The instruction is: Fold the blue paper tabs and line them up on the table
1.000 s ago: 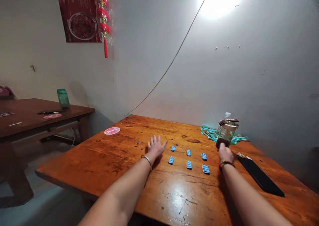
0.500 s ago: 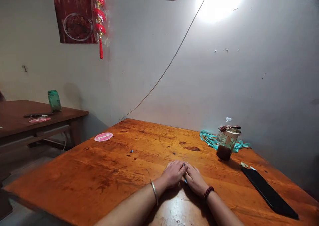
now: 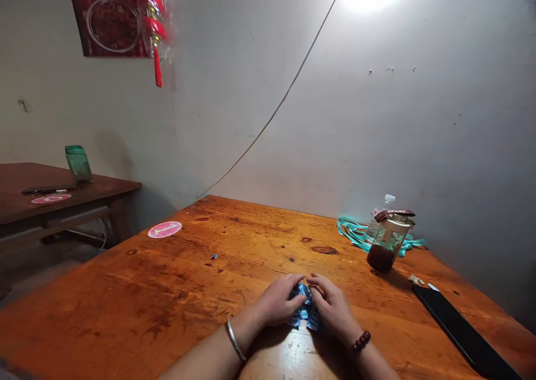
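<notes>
A crumpled, shiny blue-and-white wrapper (image 3: 304,310) lies low over the wooden table between my two hands. My left hand (image 3: 278,299), with a silver bangle at the wrist, curls its fingers and thumb onto the wrapper's left side. On the other side my right hand (image 3: 335,307), wearing a dark bead bracelet, is closed around the right edge. Part of the wrapper is hidden beneath the fingers, and whether anything is inside it I cannot tell. A tiny blue scrap (image 3: 214,256) rests farther off to the left.
At the right stand a tumbler (image 3: 389,243) with dark liquid and a clear bottle (image 3: 374,223) by a turquoise strap (image 3: 352,234). A black phone-like slab (image 3: 460,329) lies nearer. A pink round sticker (image 3: 164,229) marks the left edge; another table (image 3: 113,185) holds a green jar (image 3: 79,165).
My hands have come apart from lying one against the other, and the blue wrapper now shows between them. The view has tilted down and shifted slightly.
</notes>
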A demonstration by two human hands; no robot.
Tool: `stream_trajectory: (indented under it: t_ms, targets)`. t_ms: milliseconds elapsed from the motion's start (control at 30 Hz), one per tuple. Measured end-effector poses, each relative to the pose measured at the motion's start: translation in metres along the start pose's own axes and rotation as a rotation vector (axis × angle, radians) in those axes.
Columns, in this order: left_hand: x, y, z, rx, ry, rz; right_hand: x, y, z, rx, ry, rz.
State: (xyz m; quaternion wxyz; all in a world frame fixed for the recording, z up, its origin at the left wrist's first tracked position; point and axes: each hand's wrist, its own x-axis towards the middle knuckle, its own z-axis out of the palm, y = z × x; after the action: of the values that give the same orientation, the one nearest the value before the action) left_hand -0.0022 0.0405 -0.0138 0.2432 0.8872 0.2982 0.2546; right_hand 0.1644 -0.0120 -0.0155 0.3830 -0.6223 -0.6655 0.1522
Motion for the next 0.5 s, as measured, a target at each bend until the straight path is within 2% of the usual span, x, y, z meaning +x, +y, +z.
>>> stream_trajectory:
  t_ms: [33,67,133,200,233,300,400,500]
  targets:
    - [-0.001,-0.003,-0.007,0.006,0.029,-0.053,0.000,0.001,-0.009,-0.020,0.069,0.048]
    - [-0.002,-0.006,-0.014,0.023,0.039,-0.091,-0.001,0.003,-0.018,-0.049,0.070,0.100]
    - [-0.005,-0.011,-0.029,0.080,-0.008,-0.123,-0.005,0.008,-0.036,-0.104,-0.052,0.197]
    - [-0.010,-0.009,-0.037,0.146,-0.077,-0.105,-0.011,0.011,-0.045,-0.138,-0.244,0.201]
    - [-0.012,-0.006,-0.038,0.169,-0.107,-0.083,-0.014,0.011,-0.045,-0.165,-0.304,0.178]
    - [-0.014,0.004,-0.033,0.195,-0.147,-0.044,-0.019,0.007,-0.038,-0.211,-0.324,0.129]
    - [-0.013,0.018,-0.016,0.207,-0.155,-0.081,-0.018,-0.002,-0.020,-0.210,-0.297,0.079]
    - [-0.009,0.025,-0.006,0.127,-0.135,-0.068,-0.014,-0.007,-0.010,-0.137,-0.230,0.064]
